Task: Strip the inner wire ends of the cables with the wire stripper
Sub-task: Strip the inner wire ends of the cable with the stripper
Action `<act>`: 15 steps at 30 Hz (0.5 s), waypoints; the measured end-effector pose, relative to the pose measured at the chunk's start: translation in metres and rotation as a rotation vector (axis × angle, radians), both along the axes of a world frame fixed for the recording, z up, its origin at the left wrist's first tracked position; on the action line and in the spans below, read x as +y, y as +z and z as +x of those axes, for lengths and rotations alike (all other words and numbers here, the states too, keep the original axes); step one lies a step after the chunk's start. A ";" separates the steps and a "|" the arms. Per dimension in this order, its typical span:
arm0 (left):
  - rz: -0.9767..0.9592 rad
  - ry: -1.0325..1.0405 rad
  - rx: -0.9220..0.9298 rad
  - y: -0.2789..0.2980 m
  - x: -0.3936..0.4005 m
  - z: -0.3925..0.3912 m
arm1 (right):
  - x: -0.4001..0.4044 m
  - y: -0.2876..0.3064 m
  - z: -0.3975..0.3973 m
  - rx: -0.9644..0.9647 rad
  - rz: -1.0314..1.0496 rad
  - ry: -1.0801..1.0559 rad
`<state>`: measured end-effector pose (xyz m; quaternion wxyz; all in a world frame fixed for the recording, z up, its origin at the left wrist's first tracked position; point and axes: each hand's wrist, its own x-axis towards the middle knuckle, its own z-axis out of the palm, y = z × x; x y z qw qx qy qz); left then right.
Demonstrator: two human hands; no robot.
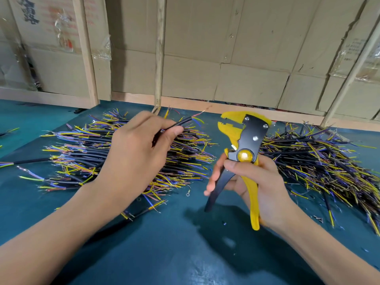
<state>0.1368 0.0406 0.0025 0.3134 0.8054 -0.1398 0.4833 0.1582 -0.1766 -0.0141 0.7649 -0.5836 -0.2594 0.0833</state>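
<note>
Left hand (135, 149) grips one black sheathed cable (181, 122); right hand (259, 182) holds the yellow-and-black wire stripper (243, 140), handles spread. Large cable piles (320, 161) seemingly remain.

Wkshop: cable piles (127, 157), cardboard walls (226, 48).

Your left hand (135, 149) hides most of the black cable (182, 122); its wire tips blur. Right pile (320, 161) runs off frame. Your palm covers the stripper (244, 145) handles.

yellow and black wire stripper (244, 136), black cables (115, 155) with yellow, blue and reddish inner wires, teal table (156, 243), tan cardboard (226, 58) behind.
</note>
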 end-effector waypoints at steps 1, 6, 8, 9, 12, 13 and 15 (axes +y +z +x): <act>-0.023 -0.006 0.007 0.000 0.000 -0.001 | -0.001 -0.001 0.001 -0.032 -0.024 -0.010; -0.045 -0.040 0.001 0.001 -0.008 -0.007 | -0.002 -0.006 0.000 -0.076 -0.053 0.013; -0.063 -0.046 0.007 0.001 -0.008 -0.009 | -0.002 -0.006 -0.001 -0.094 -0.057 0.016; -0.066 -0.048 0.011 0.001 -0.009 -0.010 | -0.002 -0.006 -0.001 -0.099 -0.060 0.016; -0.081 -0.046 0.024 0.002 -0.011 -0.011 | -0.001 -0.006 -0.002 -0.099 -0.064 0.011; -0.097 -0.046 0.033 0.001 -0.011 -0.011 | -0.001 -0.006 -0.002 -0.098 -0.062 0.012; -0.136 -0.057 0.057 0.000 -0.012 -0.010 | -0.001 -0.005 -0.002 -0.090 -0.049 0.020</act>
